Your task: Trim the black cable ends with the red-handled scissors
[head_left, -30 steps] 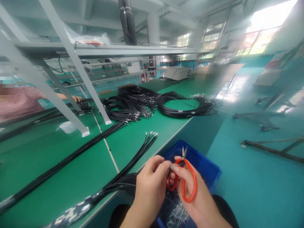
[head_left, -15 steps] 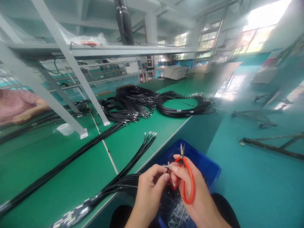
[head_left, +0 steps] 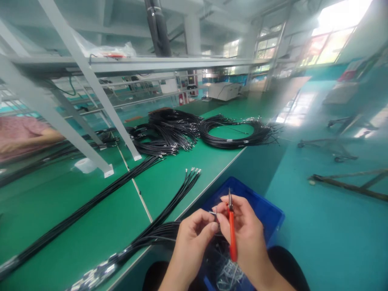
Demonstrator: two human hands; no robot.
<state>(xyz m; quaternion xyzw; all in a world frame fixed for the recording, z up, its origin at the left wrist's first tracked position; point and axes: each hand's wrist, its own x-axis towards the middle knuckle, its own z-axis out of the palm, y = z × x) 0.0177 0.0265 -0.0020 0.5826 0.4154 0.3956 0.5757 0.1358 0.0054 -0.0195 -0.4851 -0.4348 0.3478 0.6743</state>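
My left hand (head_left: pixel 194 240) is closed in a pinch on the end of a black cable, mostly hidden by the fingers. A small silvery piece (head_left: pixel 212 213) shows between the fingertips of both hands. My right hand (head_left: pixel 247 234) grips red-handled snips (head_left: pixel 232 230), their narrow metal tips pointing up and away; they appear edge-on. Its thumb and forefinger reach to the silvery piece. Beside my left hand, a bundle of black cables (head_left: pixel 160 232) comes off the table edge. Below both hands stands a blue bin (head_left: pixel 257 202) with clear and whitish scraps (head_left: pixel 228 275) inside.
Coiled black cables (head_left: pixel 230 141) lie on the green table (head_left: pixel 118 218), near a heap of cables (head_left: pixel 172 129). Shelf posts (head_left: pixel 100 97) rise from the tabletop. A white roll (head_left: pixel 85 165) sits by one post. Another person's arm (head_left: pixel 36 139) is at far left.
The snips have turned in my right hand, from both handles showing spread to an edge-on view. My left hand stays nearly in place. The other person's arm at left has shifted slightly.
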